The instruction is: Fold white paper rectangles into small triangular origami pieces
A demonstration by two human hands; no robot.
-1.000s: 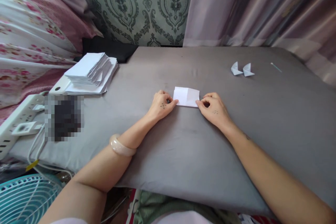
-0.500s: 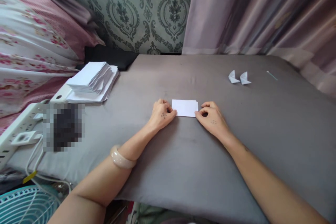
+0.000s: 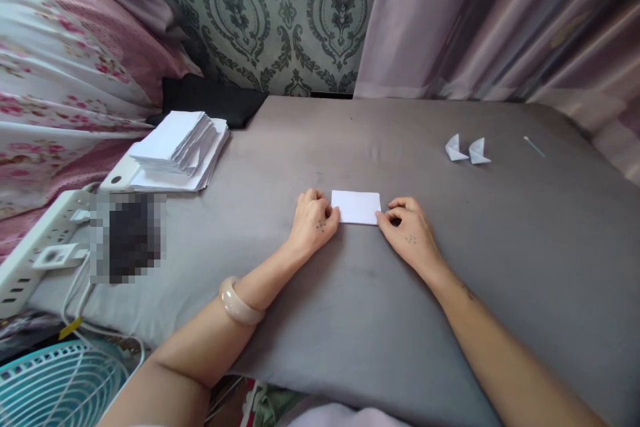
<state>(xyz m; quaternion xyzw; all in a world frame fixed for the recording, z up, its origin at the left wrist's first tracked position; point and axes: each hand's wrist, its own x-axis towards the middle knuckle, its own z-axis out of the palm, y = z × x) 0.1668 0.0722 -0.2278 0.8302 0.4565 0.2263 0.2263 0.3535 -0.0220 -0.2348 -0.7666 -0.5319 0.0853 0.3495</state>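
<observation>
A small white folded sheet of paper [image 3: 356,207] lies in the middle of the grey-covered surface [image 3: 310,307]. My left hand [image 3: 316,217] pinches its left end near the lower corner, with thumb against the paper and fingers curled. At the opposite end, my right hand [image 3: 407,227] grips the lower right corner between thumb and fingertips. The layers along the paper's top edge lie nearly flush. Beyond my right hand stand two small folded paper shapes [image 3: 454,148] with pointed tips.
At the left is a stack of white paper [image 3: 173,140], near a white power strip [image 3: 20,277] with plugs and cables. A blurred dark object [image 3: 133,237] lies beside it. A thin stick [image 3: 534,145] rests far right. A turquoise fan [image 3: 60,383] stands lower left.
The upper layer of the paper now lines up more closely with the layer beneath at the right end. Both hands keep hold of it. The whole view has shifted slightly.
</observation>
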